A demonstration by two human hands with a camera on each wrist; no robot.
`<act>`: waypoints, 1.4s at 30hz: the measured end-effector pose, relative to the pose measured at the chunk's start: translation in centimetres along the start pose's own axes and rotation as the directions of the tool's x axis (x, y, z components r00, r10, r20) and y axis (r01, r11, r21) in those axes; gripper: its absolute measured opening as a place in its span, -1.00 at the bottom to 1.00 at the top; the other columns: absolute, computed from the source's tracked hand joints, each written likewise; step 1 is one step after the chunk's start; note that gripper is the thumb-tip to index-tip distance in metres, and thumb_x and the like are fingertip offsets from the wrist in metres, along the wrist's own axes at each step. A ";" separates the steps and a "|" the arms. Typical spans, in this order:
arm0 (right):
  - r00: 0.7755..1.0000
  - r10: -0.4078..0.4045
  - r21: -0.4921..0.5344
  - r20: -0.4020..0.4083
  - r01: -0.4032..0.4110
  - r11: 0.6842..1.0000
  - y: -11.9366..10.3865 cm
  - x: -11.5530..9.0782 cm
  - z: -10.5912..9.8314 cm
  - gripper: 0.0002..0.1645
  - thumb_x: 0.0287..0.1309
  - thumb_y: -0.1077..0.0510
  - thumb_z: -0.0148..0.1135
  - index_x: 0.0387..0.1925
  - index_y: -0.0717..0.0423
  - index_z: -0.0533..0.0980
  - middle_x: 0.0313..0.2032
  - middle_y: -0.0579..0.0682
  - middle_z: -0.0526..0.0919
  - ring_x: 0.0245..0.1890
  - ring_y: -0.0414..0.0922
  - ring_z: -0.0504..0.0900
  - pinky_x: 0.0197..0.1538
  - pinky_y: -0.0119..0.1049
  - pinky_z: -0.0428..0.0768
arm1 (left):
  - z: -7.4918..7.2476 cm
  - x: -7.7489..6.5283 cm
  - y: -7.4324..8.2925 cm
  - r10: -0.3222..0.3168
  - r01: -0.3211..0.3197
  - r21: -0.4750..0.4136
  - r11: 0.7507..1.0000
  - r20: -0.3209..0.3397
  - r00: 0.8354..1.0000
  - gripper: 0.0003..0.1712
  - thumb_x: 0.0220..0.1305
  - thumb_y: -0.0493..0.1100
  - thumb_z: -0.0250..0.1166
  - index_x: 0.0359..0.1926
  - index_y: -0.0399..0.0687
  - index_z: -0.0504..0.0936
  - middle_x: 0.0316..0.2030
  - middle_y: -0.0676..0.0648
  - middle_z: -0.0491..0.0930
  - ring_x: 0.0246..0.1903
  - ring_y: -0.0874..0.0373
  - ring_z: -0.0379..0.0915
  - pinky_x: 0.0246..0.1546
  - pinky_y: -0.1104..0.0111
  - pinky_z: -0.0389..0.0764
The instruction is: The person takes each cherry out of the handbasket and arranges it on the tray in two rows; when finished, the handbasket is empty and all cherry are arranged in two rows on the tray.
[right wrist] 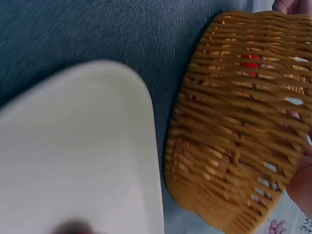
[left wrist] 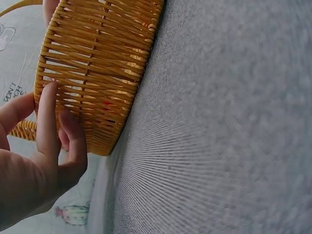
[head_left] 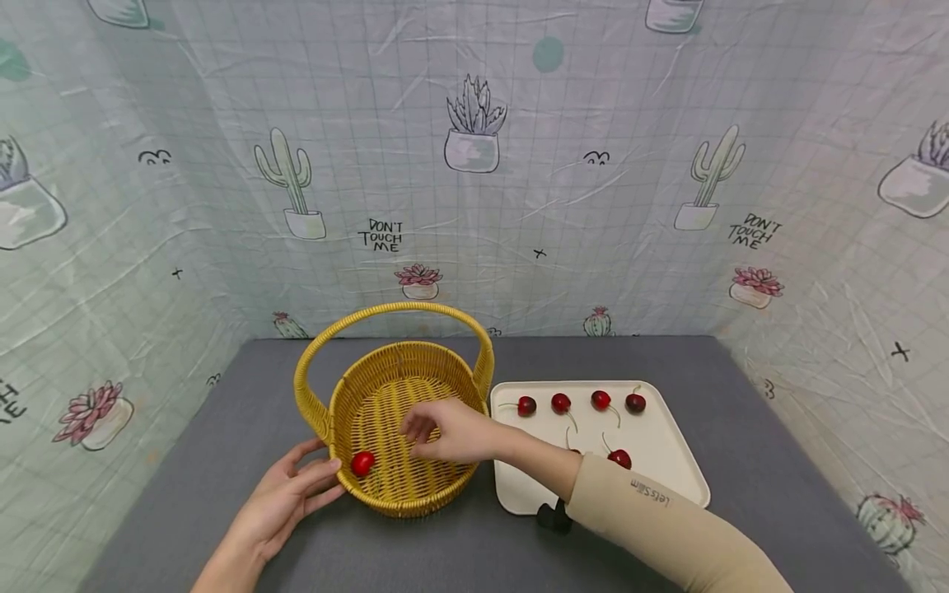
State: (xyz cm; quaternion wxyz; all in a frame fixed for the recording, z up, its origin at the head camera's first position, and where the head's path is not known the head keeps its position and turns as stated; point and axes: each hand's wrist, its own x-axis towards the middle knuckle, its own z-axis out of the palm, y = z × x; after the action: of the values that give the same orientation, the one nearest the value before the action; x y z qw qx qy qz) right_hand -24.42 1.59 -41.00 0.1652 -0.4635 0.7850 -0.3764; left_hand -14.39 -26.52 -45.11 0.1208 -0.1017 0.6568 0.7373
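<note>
A round yellow wicker basket [head_left: 400, 500] with a tall arched handle stands left of centre. My left hand [head_left: 278, 502] grips its near left rim, thumb at the edge and fingers against the woven outer wall [left wrist: 97, 53]. Inside lies one bright red cherry [head_left: 362, 464], close to that rim. My right hand [head_left: 452, 430] hangs over the basket, fingers loosely bent, with nothing visible between them. In the right wrist view the basket wall [right wrist: 234, 112] hides most of this hand, and red shows through the weave.
To the right of the basket is a cream tray [head_left: 667, 445] with several dark red cherries [head_left: 561, 403], stems attached. My right forearm crosses above it and covers part of it. A grey cloth [head_left: 178, 511] covers the table; printed curtains [head_left: 474, 214] enclose the back and sides.
</note>
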 end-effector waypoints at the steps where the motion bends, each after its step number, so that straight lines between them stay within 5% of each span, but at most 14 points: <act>1: 1.000 0.002 0.003 0.008 -0.002 1.000 0.0 0.2 0.3 -0.71 0.32 0.30 0.35 0.05 0.16 0.58 -0.10 0.10 0.70 -0.19 -0.35 0.63 -0.03 -0.45 0.63 | 0.1 -0.1 0.0 -0.001 0.001 0.006 1.000 -0.011 1.000 -0.13 0.51 -0.16 0.26 0.58 -0.25 -0.06 0.26 -0.36 0.42 0.10 0.00 0.59 0.10 0.14 0.66; 14: 0.994 0.091 -0.029 0.064 -0.089 0.996 0.4 2.6 3.2 -0.47 0.29 0.20 0.42 0.22 0.28 0.51 0.08 0.10 0.64 -0.18 -0.32 0.64 -0.16 -0.55 0.59 | 1.5 -1.1 0.2 0.018 -0.012 0.063 0.998 -0.106 0.994 -0.18 0.52 -0.17 0.26 0.58 -0.29 0.04 0.41 -0.47 0.21 0.10 -0.01 0.58 0.07 0.08 0.68; 22: 0.990 0.121 -0.098 0.069 -0.114 0.989 -0.3 4.0 3.9 -0.40 0.29 0.16 0.42 0.30 0.23 0.48 -0.04 0.02 0.65 -0.27 -0.33 0.56 -0.22 -0.53 0.54 | 1.6 -1.6 0.2 0.038 -0.028 0.092 0.995 -0.106 0.994 -0.16 0.46 -0.20 0.33 0.57 -0.27 0.09 0.38 -0.43 0.26 0.06 0.00 0.60 0.10 0.11 0.67; 29: 0.992 0.108 -0.118 0.070 -0.100 0.988 0.0 4.8 4.4 -0.33 0.30 0.16 0.41 0.37 0.24 0.43 0.10 0.05 0.61 -0.20 -0.25 0.55 -0.18 -0.52 0.50 | 1.7 -1.5 0.3 0.066 -0.050 0.144 0.988 -0.111 0.992 -0.18 0.47 -0.20 0.32 0.55 -0.29 0.10 0.40 -0.38 0.24 0.03 0.13 0.59 0.09 0.19 0.67; 33: 0.993 0.100 -0.139 0.070 -0.089 0.986 0.0 5.3 4.6 -0.36 0.30 0.15 0.42 0.35 0.22 0.46 -0.03 0.00 0.64 -0.32 -0.31 0.49 -0.25 -0.53 0.48 | 1.6 -1.4 0.3 0.055 -0.043 0.130 0.991 -0.093 0.994 -0.17 0.49 -0.22 0.29 0.57 -0.32 0.05 0.40 -0.38 0.20 0.04 0.12 0.58 0.08 0.19 0.67; 42: 0.990 0.121 -0.171 0.074 -0.107 0.980 -0.8 5.8 5.4 -0.46 0.31 0.13 0.41 0.27 0.15 0.53 0.06 -0.08 0.66 -0.15 -0.35 0.58 -0.14 -0.60 0.52 | 1.5 -1.4 0.4 0.021 -0.016 0.081 0.997 -0.064 0.998 -0.15 0.48 -0.23 0.29 0.58 -0.27 0.02 0.40 -0.36 0.15 0.08 0.05 0.56 0.11 0.15 0.66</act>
State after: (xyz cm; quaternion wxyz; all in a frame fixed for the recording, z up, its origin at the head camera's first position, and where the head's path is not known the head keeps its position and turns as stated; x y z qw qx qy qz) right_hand -23.66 -5.94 -43.46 0.1799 -0.4454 0.8313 -0.2798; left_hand -13.20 -25.12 -44.16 0.0967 -0.1144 0.6906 0.7075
